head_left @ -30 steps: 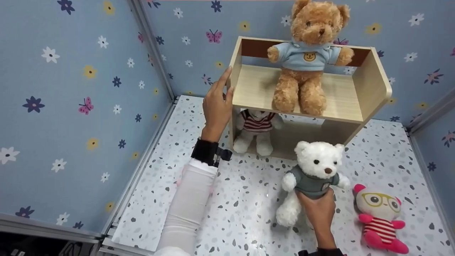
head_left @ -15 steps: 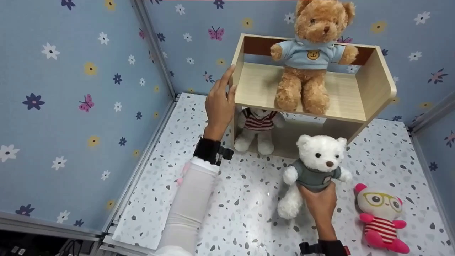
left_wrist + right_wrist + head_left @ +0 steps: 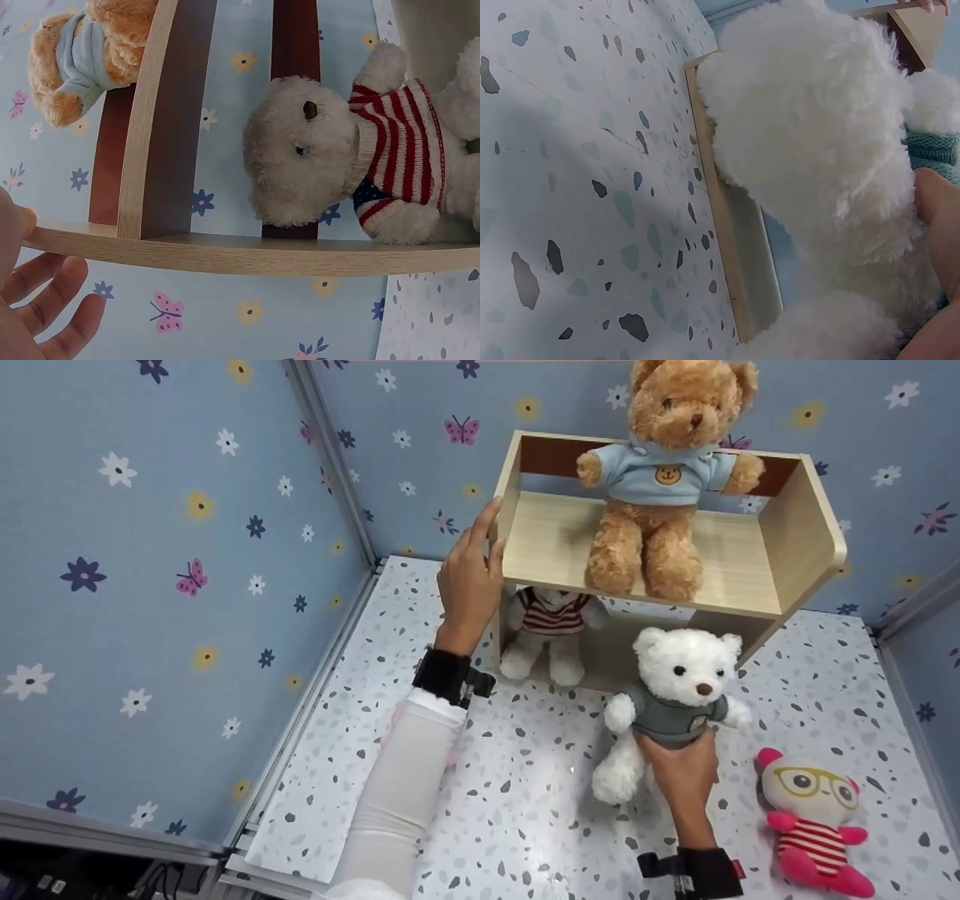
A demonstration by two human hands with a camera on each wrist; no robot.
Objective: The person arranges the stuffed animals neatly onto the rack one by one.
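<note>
My left hand (image 3: 470, 580) holds the left side panel of a small wooden shelf (image 3: 551, 521), its thumb and fingers on either side of the panel's edge. My right hand (image 3: 686, 772) grips a white teddy bear (image 3: 686, 664) in a grey-green sweater round its lower body. That bear is upright in front of the shelf's lower compartment, facing me. In the right wrist view its white fur (image 3: 817, 135) fills the middle. A brown teddy bear (image 3: 667, 472) in a light blue hoodie sits on the upper level. Another white bear (image 3: 397, 142) in a red-striped sweater sits at the lower left.
A pink and white plush toy (image 3: 814, 817) with yellow glasses lies on the speckled table (image 3: 510, 825) at the right. Something pink (image 3: 396, 712) shows partly behind my left forearm. Patterned blue walls (image 3: 187, 622) stand at the left, back and right.
My right hand has lifted or moved the white bear forward, nearer the shelf's lower compartment. The left hand keeps its place on the side panel. The view has shifted slightly.
</note>
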